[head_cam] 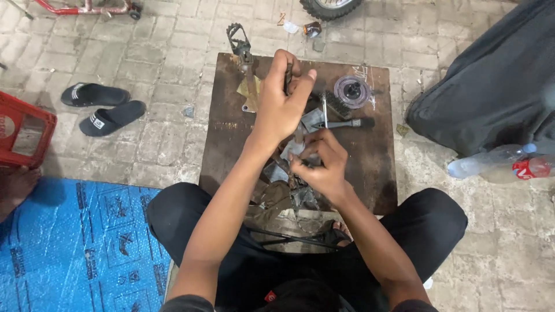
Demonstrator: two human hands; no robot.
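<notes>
right hand (321,163) hides its small part; left hand (281,103) half-covers a dark rod (288,76).

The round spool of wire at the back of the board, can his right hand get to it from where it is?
Probably yes. The right hand is shut on a small metal part over the board, and the spool lies just beyond it on the same side. Only a brush lies between, easy to reach over, though the hand is full.

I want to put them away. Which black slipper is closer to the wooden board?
The lower slipper, lying nearer the board. The other slipper sits farther left, closer to the red crate.
</notes>
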